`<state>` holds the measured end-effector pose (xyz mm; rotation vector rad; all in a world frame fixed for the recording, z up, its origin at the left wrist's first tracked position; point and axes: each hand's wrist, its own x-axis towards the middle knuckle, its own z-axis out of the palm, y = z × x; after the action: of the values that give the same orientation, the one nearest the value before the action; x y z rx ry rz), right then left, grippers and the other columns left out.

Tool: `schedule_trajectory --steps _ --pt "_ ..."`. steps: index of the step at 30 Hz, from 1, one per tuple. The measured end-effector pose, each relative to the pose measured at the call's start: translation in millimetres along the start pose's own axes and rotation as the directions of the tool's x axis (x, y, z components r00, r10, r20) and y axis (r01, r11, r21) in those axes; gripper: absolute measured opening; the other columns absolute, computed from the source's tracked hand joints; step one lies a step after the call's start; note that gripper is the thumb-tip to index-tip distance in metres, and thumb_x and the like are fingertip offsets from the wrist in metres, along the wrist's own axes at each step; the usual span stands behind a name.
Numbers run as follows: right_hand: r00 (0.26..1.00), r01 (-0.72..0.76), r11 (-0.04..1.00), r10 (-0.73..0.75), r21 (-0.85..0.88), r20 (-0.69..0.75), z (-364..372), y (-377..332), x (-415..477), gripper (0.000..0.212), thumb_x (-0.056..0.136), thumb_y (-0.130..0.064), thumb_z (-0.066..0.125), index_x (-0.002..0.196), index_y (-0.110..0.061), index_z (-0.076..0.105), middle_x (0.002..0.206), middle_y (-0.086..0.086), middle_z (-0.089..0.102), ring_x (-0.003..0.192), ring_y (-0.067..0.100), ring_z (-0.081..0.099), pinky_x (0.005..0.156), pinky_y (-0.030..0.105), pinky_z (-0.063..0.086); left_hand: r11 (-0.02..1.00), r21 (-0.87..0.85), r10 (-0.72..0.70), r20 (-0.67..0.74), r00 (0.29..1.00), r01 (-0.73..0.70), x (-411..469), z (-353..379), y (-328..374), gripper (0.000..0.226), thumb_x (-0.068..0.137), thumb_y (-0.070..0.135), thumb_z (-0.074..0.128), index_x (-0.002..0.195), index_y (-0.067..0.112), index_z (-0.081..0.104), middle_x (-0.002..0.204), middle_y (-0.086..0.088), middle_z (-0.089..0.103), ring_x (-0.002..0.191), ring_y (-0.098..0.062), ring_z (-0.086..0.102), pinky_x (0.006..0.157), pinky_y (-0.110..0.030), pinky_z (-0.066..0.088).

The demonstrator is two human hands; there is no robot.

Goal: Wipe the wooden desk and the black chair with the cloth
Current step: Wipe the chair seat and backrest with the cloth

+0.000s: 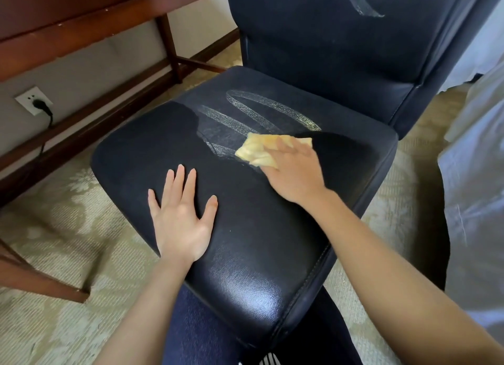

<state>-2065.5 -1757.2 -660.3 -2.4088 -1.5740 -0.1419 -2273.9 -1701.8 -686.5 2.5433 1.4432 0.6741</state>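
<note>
The black chair (245, 255) fills the middle of the view, its leather seat facing me and its backrest rising at the top right. My right hand (293, 171) presses a yellow cloth (259, 150) flat onto the seat's far right part, fingers spread over it. Looping wet streaks (261, 111) mark the seat beyond the cloth, and another streak shows on the backrest. My left hand (181, 217) lies flat and open on the seat's near left side, holding nothing. The wooden desk (68, 18) shows at the top left, only its underside and legs.
A wall socket with a black plug (36, 102) sits under the desk at the left. Patterned beige carpet (54, 228) covers the floor. White bedding (474, 187) hangs along the right edge. A wooden leg (41, 277) crosses the lower left. My knees in dark trousers are below the seat.
</note>
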Motion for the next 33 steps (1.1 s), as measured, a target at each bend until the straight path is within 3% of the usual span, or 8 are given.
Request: schedule_trajectory --steps 5,9,16,21,24,27,30,33 --pt "0.973 0.213 0.965 -0.196 0.15 -0.12 -6.7 -41.6 -38.6 0.032 0.089 -0.039 0.052 0.116 -0.027 0.065 0.123 -0.002 0.06 0.12 0.025 0.048 0.099 0.032 0.025 1.0 -0.02 0.006 0.007 1.0 -0.006 0.7 -0.4 -2.4 0.065 0.089 0.046 0.029 0.146 0.016 0.036 0.156 -0.003 0.026 0.146 -0.017 0.013 0.117 -0.047 0.001" --pt "0.953 0.298 0.924 -0.277 0.238 -0.119 -14.9 -43.7 -73.8 0.032 0.084 -0.031 0.061 0.111 -0.017 0.07 0.122 0.002 0.064 0.122 0.024 0.053 0.104 0.032 0.031 0.999 -0.031 0.016 0.004 1.0 -0.016 1.5 0.8 -4.6 0.062 0.091 0.044 0.026 0.146 0.017 0.036 0.156 -0.002 0.025 0.146 -0.016 0.012 0.117 -0.046 0.0" --pt "0.914 0.368 0.879 -0.282 0.303 -0.29 -13.3 -13.7 -131.6 0.029 0.081 -0.031 0.059 0.101 -0.016 0.075 0.115 -0.008 0.067 0.119 0.009 0.055 0.1 0.029 0.042 0.999 -0.042 0.011 0.016 1.0 -0.01 1.2 0.0 -3.5 0.063 0.091 0.045 0.021 0.146 0.018 0.036 0.156 -0.001 0.025 0.146 -0.016 0.012 0.117 -0.045 -0.001" --pt "0.864 0.353 0.894 -0.198 0.276 -0.463 -4.4 26.5 -146.0 0.031 0.084 -0.025 0.056 0.103 -0.008 0.073 0.118 -0.002 0.066 0.116 0.014 0.056 0.093 0.038 0.047 1.0 -0.025 0.014 0.037 0.999 -0.013 1.8 -1.7 -3.2 0.06 0.094 0.045 0.025 0.146 0.017 0.036 0.156 -0.003 0.026 0.146 -0.018 0.013 0.117 -0.048 0.001" --pt "0.887 0.284 0.906 -0.123 0.315 -0.445 -3.0 57.9 -135.4 0.035 0.089 -0.025 0.054 0.114 -0.005 0.067 0.124 0.002 0.061 0.119 0.019 0.055 0.095 0.044 0.047 1.0 -0.028 0.001 0.042 0.999 0.0 4.1 -1.4 -5.1 0.049 0.101 0.034 0.038 0.146 0.016 0.036 0.156 -0.003 0.024 0.146 -0.018 0.012 0.117 -0.049 0.001" --pt "0.933 0.104 0.88 0.074 0.463 -0.351 -2.6 89.8 -117.6 0.036 0.093 -0.023 0.058 0.123 -0.005 0.061 0.128 0.008 0.059 0.123 0.023 0.052 0.104 0.046 0.041 1.0 -0.029 -0.002 0.043 0.999 0.004 3.5 -0.7 -3.8 0.049 0.1 0.031 0.041 0.146 0.015 0.037 0.156 -0.004 0.025 0.146 -0.019 0.012 0.117 -0.048 0.0" --pt "0.918 -0.029 0.835 0.24 0.55 -0.316 -1.7 111.9 -95.3 0.034 0.093 -0.016 0.056 0.126 -0.007 0.059 0.13 0.005 0.056 0.126 0.018 0.047 0.111 0.031 0.031 0.999 -0.033 -0.007 0.044 0.999 0.008 2.3 -0.9 -2.7 0.049 0.099 0.03 0.043 0.145 0.015 0.037 0.156 -0.005 0.026 0.146 -0.019 0.013 0.117 -0.048 0.001" --pt "0.894 -0.099 0.799 0.333 0.593 -0.299 -3.5 123.6 -72.4 0.031 0.096 -0.018 0.054 0.125 -0.012 0.059 0.124 -0.01 0.051 0.123 0.006 0.041 0.104 0.006 0.02 0.999 -0.031 -0.01 0.048 0.999 0.012 2.0 -1.1 -1.4 0.05 0.099 0.03 0.043 0.146 0.015 0.036 0.156 -0.005 0.025 0.146 -0.019 0.012 0.117 -0.048 0.001"
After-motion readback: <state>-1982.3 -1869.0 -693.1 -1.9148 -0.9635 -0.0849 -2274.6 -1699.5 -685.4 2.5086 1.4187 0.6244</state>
